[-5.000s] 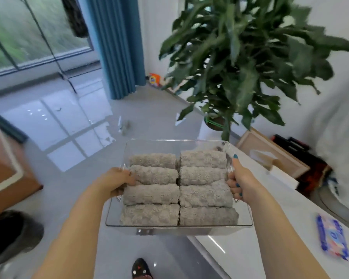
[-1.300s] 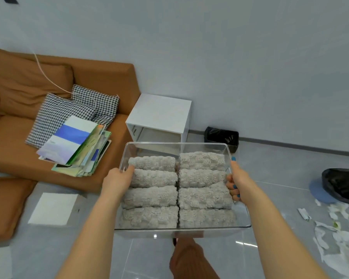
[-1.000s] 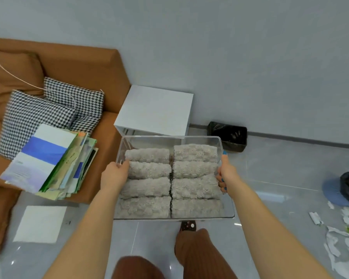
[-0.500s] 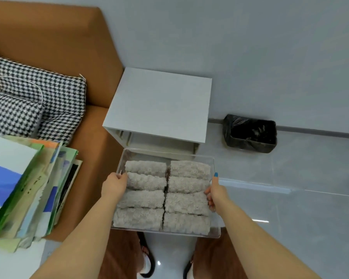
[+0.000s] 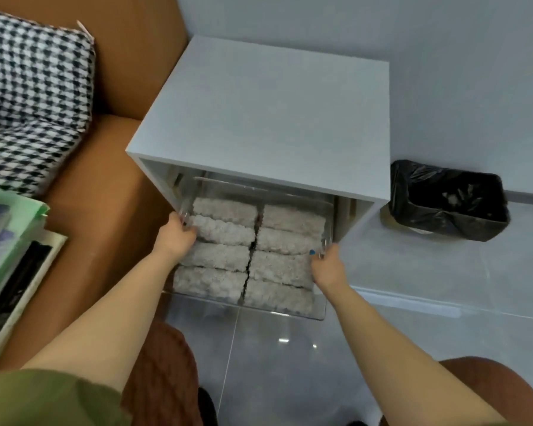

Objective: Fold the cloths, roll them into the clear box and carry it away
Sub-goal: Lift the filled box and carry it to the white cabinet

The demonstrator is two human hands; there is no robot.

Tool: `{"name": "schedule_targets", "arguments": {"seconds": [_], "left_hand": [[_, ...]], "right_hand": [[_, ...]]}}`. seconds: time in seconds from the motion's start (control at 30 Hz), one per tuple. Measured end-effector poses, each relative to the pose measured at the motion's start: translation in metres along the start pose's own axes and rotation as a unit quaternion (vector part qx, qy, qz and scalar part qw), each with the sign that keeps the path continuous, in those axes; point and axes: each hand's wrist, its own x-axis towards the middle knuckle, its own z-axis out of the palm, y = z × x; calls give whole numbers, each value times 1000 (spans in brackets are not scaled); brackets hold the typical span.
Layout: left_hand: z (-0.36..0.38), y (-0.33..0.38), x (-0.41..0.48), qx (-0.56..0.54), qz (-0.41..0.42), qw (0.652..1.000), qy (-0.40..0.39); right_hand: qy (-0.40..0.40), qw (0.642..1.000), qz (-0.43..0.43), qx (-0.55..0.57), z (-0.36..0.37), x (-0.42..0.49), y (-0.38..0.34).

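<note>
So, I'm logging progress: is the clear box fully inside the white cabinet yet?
Partly in: the clear box has its far end under the white cabinet top; the near half sticks out.

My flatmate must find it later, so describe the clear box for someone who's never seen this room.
Beside the brown sofa stands a white cabinet. The clear box is partly inside its open front. Unlike the black bin nearby, it is transparent, holding eight grey rolled cloths.

Pale grey cloths (image 5: 225, 233) — black-white houndstooth cushion (image 5: 34, 87)
</note>
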Motion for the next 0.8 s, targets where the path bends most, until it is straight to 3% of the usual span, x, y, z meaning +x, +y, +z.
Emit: {"name": "schedule_targets", "arguments": {"seconds": [0.27, 0.53, 0.8], "left_hand": [[38, -11, 80, 33, 58, 996, -55], [43, -21, 121, 126, 112, 985, -37], [41, -19, 137, 152, 121, 981, -25]], "right_hand": [[36, 996, -11, -81, 23, 78, 7], [51, 967, 9, -248, 27, 107, -7], [81, 971, -9, -226, 32, 117, -12]]}}
